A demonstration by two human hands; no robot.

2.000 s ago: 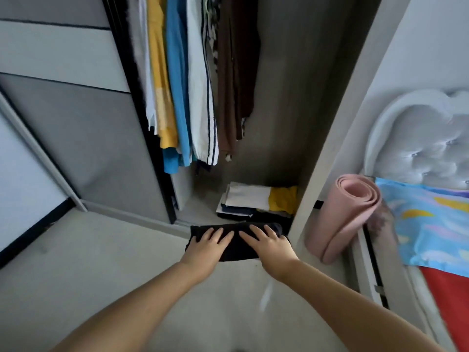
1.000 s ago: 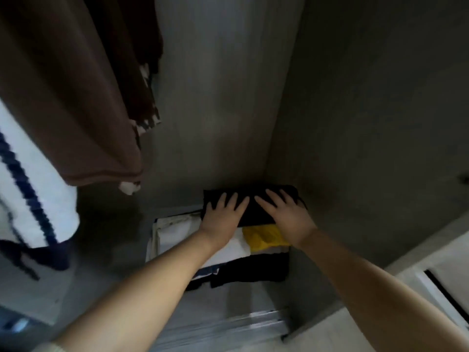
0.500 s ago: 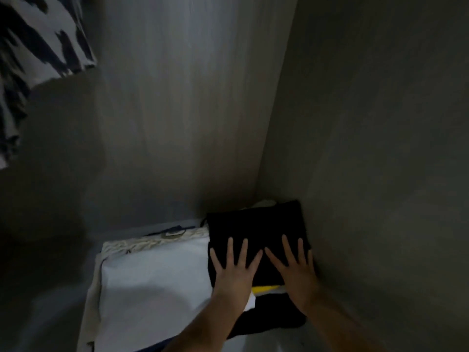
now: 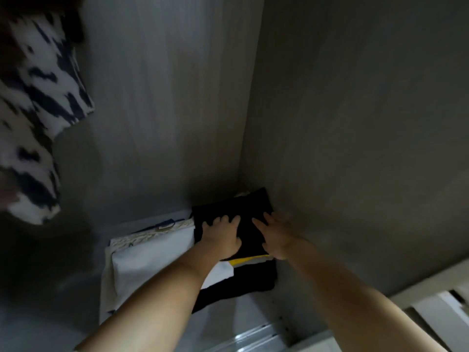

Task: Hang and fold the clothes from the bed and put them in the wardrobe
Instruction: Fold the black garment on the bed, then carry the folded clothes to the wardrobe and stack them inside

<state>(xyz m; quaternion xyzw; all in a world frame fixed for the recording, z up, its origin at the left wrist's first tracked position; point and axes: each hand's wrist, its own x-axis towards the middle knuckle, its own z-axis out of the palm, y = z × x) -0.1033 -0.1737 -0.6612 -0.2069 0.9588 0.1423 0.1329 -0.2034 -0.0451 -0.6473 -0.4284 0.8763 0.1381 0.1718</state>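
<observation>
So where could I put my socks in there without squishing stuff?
Bare floor shows in front of the stack, by the door track, and a dim strip left of the white clothes. The right corner is crowded: both hands press the black garment there.

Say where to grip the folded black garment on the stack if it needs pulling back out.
Probably the folded black garment's near edge, above the yellow garment, coming from the open front. Its far and right sides sit against the wardrobe walls; both hands, left hand and right hand, lie on top.

Head view looks down, close, into wardrobe [image 4: 355, 123] corner.
</observation>
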